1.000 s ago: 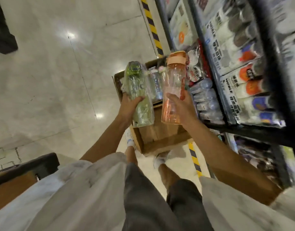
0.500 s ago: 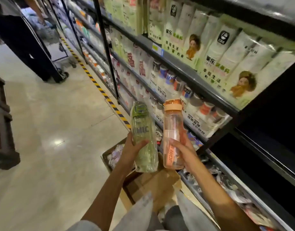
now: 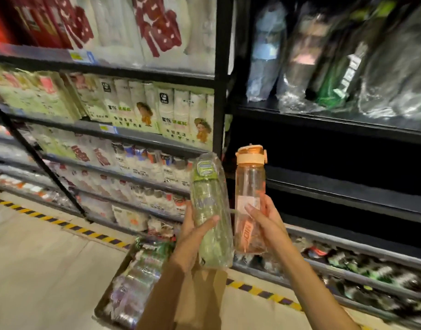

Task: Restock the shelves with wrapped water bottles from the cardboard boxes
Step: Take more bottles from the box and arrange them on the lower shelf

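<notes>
Left hand (image 3: 192, 236) grips a wrapped green bottle (image 3: 210, 210) and right hand (image 3: 267, 219) an orange bottle (image 3: 250, 198), both upright before bare dark shelves (image 3: 347, 186) at three o'clock; the box (image 3: 133, 282) at six o'clock looks well stocked, so much restocking apparently remains.

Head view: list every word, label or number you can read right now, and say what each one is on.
"NIO", last letters hidden: vertical orange print on the clear orange plastic bottle in the right hand.
Wrapped green plastic bottle in the left hand: print blurred.
White cup sleeves with cartoon faces: Chinese print, too blurred.
Shelf-edge price tags: unreadable.
Wrapped bottles in the cardboard box: blurred.
</notes>
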The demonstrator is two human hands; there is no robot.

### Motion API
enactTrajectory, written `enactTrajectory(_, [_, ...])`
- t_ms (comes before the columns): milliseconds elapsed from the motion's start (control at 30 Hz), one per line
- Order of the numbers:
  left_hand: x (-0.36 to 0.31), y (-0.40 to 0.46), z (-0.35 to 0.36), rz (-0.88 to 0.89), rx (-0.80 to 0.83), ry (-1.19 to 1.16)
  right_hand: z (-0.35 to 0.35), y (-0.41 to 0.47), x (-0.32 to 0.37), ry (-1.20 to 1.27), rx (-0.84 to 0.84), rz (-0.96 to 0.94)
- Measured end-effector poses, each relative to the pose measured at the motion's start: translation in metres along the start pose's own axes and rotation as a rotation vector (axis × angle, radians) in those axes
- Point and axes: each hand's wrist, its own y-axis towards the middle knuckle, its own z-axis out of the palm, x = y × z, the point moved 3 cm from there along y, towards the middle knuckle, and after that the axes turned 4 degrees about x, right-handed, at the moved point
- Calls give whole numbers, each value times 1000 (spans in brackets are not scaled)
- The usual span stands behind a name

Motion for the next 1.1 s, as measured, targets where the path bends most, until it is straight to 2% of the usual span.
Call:
enactTrajectory(333, [-2,-13,207,85,314,110,-171,-115,63,43,-274,-189])
enactTrajectory(567, [26,-48,370,155,460,171,-306,-206,95,10,-394,-230])
enactTrajectory(833, [46,-70,505,204,503,191,-428,-263,124,11,-445,-254])
enactTrajectory(1100, [16,-37,595,324,475,237,-500,-258,166,39,-447,-327])
